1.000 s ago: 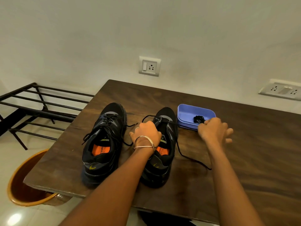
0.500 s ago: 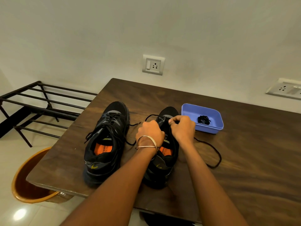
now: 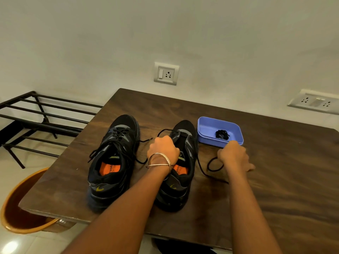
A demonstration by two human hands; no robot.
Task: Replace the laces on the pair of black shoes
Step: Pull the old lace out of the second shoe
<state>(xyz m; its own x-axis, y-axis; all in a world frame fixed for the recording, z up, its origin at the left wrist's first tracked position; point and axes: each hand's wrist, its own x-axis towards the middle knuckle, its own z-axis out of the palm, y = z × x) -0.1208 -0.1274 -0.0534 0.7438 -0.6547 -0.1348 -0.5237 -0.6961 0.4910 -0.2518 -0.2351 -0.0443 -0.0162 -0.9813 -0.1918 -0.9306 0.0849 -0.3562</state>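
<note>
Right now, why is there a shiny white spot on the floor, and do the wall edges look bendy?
Head view: the floor spot is glare from a light on glossy tile; the wide lens bows the table edges and tilts the wall sockets.

The orange insole (image 3: 109, 167) of the shoe left of the left hand (image 3: 162, 149) reads "cush", cut off. The insole (image 3: 178, 169) just beside that hand's wrist shows "cush" too. Smaller print is illegible.

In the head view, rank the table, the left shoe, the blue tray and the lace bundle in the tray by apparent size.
1. table
2. left shoe
3. blue tray
4. lace bundle
</note>
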